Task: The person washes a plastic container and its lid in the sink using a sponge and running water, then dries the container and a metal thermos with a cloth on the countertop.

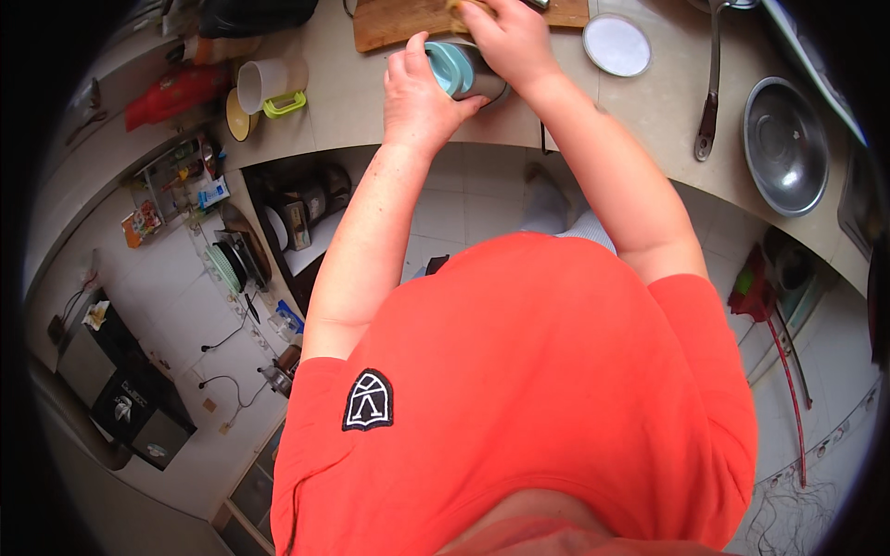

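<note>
At the counter's edge, my left hand [417, 104] grips a container with a light blue plastic rim and handle [452, 68] and a dark, shiny body. The container is tilted on its side. My right hand [511, 42] is just beyond it, its fingers closed around a small yellowish-brown thing [459, 15], which is blurred and partly cut off by the top of the view. Behind both hands lies a wooden cutting board [389, 26]. A round white lid or dish [617, 45] rests on the counter to the right of my right hand.
A metal bowl [786, 146] and a long-handled utensil [709, 104] are on the right of the counter [667, 132]. On the left stand a white cup with a green handle [261, 87], a yellow bowl [241, 118] and a red object [177, 94]. Open shelves are below.
</note>
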Available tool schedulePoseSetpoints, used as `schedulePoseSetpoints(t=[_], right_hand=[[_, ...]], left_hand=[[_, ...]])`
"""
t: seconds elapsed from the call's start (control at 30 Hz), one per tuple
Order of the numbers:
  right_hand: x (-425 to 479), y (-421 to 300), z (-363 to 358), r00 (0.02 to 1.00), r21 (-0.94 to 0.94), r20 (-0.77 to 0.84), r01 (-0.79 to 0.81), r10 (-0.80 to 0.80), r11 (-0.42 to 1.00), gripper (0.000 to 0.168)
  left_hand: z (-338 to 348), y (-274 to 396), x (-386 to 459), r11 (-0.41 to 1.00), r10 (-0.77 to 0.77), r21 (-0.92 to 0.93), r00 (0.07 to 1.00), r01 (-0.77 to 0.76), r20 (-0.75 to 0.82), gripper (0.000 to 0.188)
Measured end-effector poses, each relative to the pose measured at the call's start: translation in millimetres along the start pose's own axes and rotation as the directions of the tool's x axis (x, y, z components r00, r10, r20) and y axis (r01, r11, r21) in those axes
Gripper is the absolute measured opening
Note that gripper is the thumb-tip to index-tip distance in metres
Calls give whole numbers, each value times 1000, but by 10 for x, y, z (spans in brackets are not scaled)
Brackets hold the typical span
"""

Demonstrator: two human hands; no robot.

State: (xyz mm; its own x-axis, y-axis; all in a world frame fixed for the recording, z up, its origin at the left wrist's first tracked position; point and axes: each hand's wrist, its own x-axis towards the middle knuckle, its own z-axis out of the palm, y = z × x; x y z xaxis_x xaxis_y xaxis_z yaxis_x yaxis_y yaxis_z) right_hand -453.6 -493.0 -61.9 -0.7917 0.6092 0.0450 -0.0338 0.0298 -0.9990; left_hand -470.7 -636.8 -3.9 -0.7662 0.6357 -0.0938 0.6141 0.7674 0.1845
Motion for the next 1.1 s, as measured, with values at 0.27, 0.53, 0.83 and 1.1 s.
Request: schedulePoseSetpoints(t=[0.27,0.53,0.83,1.1], right_hand=[[-1041,94,-11,962,99,-7,271,-272,957,22],[-597,413,-492,903,557,-174,-239,393,795,32],[-194,285,-105,678,-228,280,-641,680,733,32],[-779,526,-246,923,-313,203,-255,326,915,33]], left_hand=[[108,-47,28,996,-84,-1,996,84,-29,110],[-25,-153,7,998,15,-54,1000,-16,-18,103],[-43,-98,5,999,46,2,999,-46,29,104],[4,-153,-19,999,53,-10,998,-53,13,104]])
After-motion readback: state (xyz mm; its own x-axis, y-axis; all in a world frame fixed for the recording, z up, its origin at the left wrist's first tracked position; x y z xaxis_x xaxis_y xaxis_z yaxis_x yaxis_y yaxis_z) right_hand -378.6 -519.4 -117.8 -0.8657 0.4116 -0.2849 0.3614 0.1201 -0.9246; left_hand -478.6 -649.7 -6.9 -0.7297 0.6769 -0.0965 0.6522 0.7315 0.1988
